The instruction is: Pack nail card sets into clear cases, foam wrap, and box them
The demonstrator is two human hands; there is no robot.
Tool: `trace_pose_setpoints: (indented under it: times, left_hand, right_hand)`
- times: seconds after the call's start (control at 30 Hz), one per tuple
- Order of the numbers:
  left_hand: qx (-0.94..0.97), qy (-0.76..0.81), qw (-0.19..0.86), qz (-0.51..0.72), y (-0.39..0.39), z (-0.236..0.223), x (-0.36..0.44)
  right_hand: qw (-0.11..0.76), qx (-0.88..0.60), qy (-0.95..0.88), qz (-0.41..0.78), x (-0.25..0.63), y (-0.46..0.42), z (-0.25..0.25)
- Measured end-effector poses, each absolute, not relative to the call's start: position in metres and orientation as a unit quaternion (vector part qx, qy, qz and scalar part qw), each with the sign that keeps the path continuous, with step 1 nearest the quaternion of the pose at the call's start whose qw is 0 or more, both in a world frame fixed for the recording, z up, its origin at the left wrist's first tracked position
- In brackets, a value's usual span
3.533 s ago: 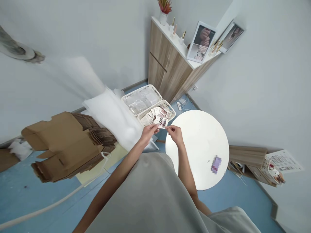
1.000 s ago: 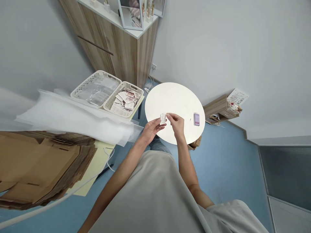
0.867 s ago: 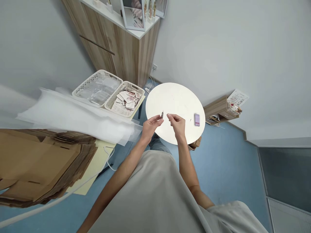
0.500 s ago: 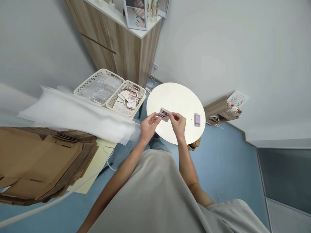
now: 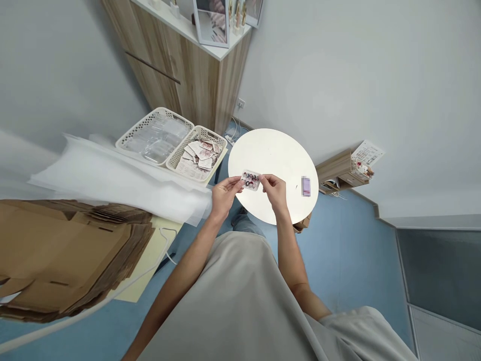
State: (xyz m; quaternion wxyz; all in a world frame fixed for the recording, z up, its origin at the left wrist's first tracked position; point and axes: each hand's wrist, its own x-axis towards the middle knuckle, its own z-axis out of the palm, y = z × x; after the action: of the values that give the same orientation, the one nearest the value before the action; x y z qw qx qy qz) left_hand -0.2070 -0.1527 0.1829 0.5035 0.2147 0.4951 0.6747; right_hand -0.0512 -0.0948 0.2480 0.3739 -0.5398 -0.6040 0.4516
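Note:
A small flat clear pack (image 5: 250, 180) with two rows of dark and reddish pieces, which look like press-on nails, is held above the white round table (image 5: 270, 150). My left hand (image 5: 224, 196) pinches its left edge between thumb and fingers. At the opposite edge, the thumb and fingertips of my right hand (image 5: 275, 192) grip the upper right corner. The pack faces up toward me, nearly level from side to side.
A blurred pinkish item (image 5: 305, 186) lies on the table's right side. To the left stand a basket of clear packages (image 5: 124, 145) and a basket of printed cards (image 5: 173, 164). Nearer are white foam sheets (image 5: 124, 180) and stacked flat cardboard (image 5: 75, 250). A wooden cabinet (image 5: 195, 75) rises behind.
The pack has shifted slightly left and turned from slanted to nearly level. My left hand has moved left and down with it, its fingers now closed on the pack's edge.

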Motion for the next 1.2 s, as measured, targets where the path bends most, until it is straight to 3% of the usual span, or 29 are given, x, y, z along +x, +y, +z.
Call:
trace_pose_setpoints:
  times: [0.4, 0.8, 0.97, 1.1, 1.2]
  left_hand:
    - [0.209, 0.457, 0.504, 0.703, -0.150, 0.185, -0.216]
    - [0.238, 0.440, 0.487, 0.715, -0.141, 0.188, -0.226]
    - [0.236, 0.374, 0.572, 0.692, -0.142, 0.195, -0.236]
    - [0.218, 0.298, 0.686, 0.627, -0.145, 0.196, -0.242]
    - [0.207, 0.281, 0.715, 0.605, -0.146, 0.196, -0.241]
  right_hand:
    - [0.360, -0.516, -0.618, 0.472, -0.065, -0.103, 0.262]
    - [0.389, -0.499, -0.607, 0.480, -0.059, -0.124, 0.239]
    - [0.424, -0.484, -0.539, 0.543, -0.057, -0.121, 0.235]
    - [0.393, -0.461, -0.464, 0.646, -0.056, -0.119, 0.226]
    - [0.378, -0.450, -0.441, 0.678, -0.060, -0.121, 0.219]
